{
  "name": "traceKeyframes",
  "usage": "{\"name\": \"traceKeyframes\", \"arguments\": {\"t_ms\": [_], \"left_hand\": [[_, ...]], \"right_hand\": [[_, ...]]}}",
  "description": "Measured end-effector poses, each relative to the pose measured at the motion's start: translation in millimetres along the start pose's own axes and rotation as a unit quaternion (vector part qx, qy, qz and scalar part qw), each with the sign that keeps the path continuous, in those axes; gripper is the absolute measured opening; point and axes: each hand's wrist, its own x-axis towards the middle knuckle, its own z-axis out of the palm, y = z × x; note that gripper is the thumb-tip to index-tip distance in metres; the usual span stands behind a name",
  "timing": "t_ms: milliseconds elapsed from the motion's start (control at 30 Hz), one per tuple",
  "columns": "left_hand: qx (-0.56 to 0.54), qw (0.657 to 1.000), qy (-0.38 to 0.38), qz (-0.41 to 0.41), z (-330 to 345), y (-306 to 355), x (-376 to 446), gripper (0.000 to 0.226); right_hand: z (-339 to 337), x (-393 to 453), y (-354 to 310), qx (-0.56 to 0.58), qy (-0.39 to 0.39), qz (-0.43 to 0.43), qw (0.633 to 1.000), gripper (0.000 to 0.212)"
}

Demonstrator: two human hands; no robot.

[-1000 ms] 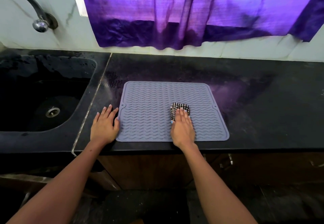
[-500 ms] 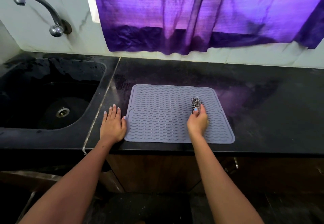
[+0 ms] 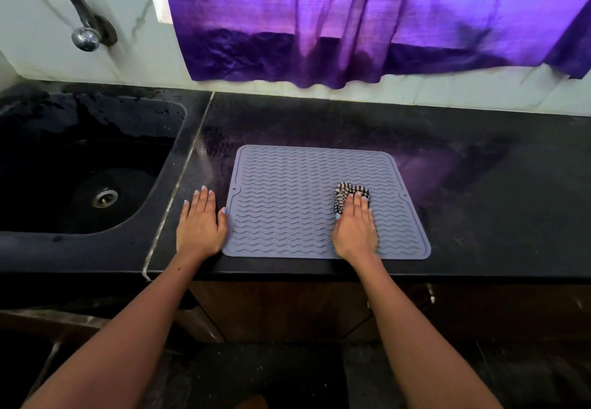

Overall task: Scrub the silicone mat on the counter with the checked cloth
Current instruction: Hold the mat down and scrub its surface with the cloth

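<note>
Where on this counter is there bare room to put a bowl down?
The widest bare patch is the black counter right of the silicone mat, up to the wall. A band runs between mat and purple curtain. Left is tight: the left hand fills the strip beside the sink.

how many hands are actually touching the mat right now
2. The left hand lies flat on the counter, its thumb against the silicone mat's left edge; the right hand presses the checked cloth onto it.
</note>
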Motion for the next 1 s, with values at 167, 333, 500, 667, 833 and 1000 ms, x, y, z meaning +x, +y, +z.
{"name": "traceKeyframes", "arguments": {"t_ms": [167,333,500,667,833,1000], "left_hand": [[0.005,1.0,-0.01,-0.004,0,0,0,0.057],[-0.003,1.0,-0.011,-0.005,-4,2,-2,0.057],[-0.009,1.0,-0.004,0.001,-5,1,-2,0.057],[-0.012,1.0,0.008,0.003,-1,-1,0,0.059],[-0.01,1.0,0.016,0.005,1,-1,0,0.063],[-0.012,1.0,0.021,0.007,2,-2,0,0.058]], "right_hand": [[-9,4,6,0.054,-0.007,-0.02,0.998,0.056],[-46,19,10,0.556,0.055,0.189,0.807,0.038],[-54,3,22,0.296,0.174,0.168,0.924,0.049],[-10,-7,52,0.055,0.086,0.052,0.993,0.058],[-4,-5,61,0.018,0.048,0.037,0.998,0.057],[-13,-4,64,0.048,0.032,0.012,0.998,0.054]]}}
